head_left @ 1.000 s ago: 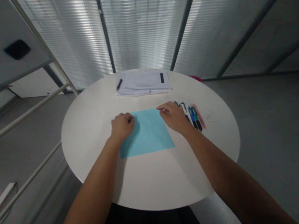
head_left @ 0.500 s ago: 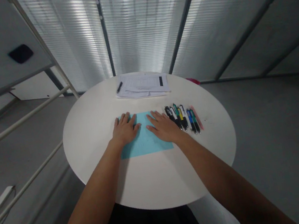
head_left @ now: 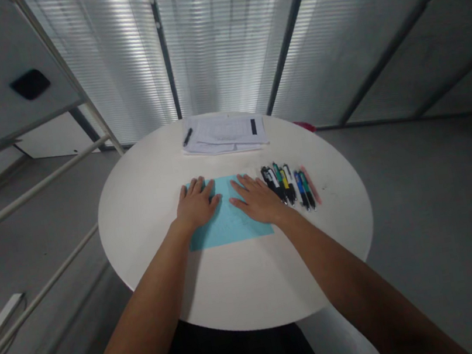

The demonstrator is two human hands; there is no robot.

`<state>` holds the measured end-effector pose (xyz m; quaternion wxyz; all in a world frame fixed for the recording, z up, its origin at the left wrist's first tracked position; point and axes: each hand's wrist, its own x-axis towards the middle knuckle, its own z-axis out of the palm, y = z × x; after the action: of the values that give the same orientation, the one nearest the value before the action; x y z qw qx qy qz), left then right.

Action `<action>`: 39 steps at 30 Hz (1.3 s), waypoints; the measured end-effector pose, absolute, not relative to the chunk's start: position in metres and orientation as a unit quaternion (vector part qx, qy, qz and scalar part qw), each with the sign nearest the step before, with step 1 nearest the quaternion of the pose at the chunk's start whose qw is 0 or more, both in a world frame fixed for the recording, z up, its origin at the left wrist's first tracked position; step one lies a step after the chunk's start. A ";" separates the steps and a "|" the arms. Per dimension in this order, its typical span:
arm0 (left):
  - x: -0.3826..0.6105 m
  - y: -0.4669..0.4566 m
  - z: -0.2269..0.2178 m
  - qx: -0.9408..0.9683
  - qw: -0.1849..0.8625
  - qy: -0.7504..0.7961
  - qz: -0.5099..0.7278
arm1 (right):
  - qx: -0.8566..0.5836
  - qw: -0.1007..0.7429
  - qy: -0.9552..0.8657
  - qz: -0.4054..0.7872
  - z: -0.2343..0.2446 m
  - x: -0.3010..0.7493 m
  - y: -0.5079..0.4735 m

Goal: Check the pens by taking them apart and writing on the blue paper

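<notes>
Square sheet of pale blue paper (head_left: 230, 228), flat on a round white table (head_left: 235, 289), a little left of the table's middle and nearer the person's side than the far rim. Left hand (head_left: 197, 204) wide open and palm down on the sheet's left half, fingers (head_left: 196, 186) slightly spread and pointing away from the body, gripping nothing. Right hand (head_left: 258, 201) equally open and palm down, across the sheet's right edge, with its fingertips (head_left: 241, 182) near the upper right corner and nothing held (both hands flat, no curl or pinch). Strip of blue paper showing between the two thumbs, and more below the wrists.

Just beside the right hand, a tight row of pens (head_left: 286, 187) lying side by side and slanted on the tabletop, in black, green, yellow and blue barrels, with a pink highlighter (head_left: 310, 185) at the row's right end. Toward the far rim, a stack of printed papers (head_left: 224, 134) with a black pen (head_left: 188, 137) on its left side. Beyond the rim, a small pink-red object (head_left: 305, 126), partly hidden by the table. All around, grey floor (head_left: 424, 220), and behind, a frosted glass partition (head_left: 215, 38).
</notes>
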<state>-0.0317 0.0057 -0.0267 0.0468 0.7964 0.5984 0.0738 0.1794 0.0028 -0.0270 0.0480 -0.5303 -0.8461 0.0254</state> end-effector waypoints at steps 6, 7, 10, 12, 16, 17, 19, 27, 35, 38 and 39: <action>-0.032 0.006 -0.027 0.797 0.044 0.598 0.078 | -0.532 0.048 -0.845 0.028 -0.026 0.180 0.002; -0.032 0.006 -0.028 0.797 0.043 0.598 0.079 | -0.532 0.047 -0.845 0.028 -0.026 0.180 0.002; -0.032 0.006 -0.028 0.796 0.043 0.599 0.078 | -0.532 0.048 -0.845 0.027 -0.026 0.180 0.002; -0.032 0.005 -0.027 0.796 0.044 0.599 0.078 | -0.532 0.048 -0.845 0.029 -0.025 0.180 0.002; -0.031 0.005 -0.026 0.795 0.046 0.600 0.079 | -0.531 0.054 -0.845 0.027 -0.025 0.180 0.001; -0.031 0.005 -0.025 0.794 0.048 0.601 0.077 | -0.530 0.055 -0.846 0.027 -0.025 0.180 0.001; -0.031 0.005 -0.025 0.793 0.050 0.603 0.074 | -0.530 0.056 -0.846 0.027 -0.026 0.180 0.002; -0.032 0.005 -0.025 0.795 0.050 0.599 0.077 | -0.527 0.058 -0.847 0.018 -0.027 0.180 0.003; -0.033 0.005 -0.024 0.796 0.051 0.599 0.075 | -0.527 0.065 -0.847 0.016 -0.030 0.180 0.003; -0.033 0.005 -0.024 0.795 0.055 0.599 0.073 | -0.526 0.063 -0.848 0.016 -0.029 0.180 0.003; -0.033 0.005 -0.024 0.795 0.055 0.599 0.075 | -0.527 0.061 -0.847 0.016 -0.029 0.180 0.003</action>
<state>-0.0334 0.0051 -0.0238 0.0548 0.7955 0.5988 0.0753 0.1801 0.0030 -0.0286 0.0614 -0.5270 -0.8475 0.0165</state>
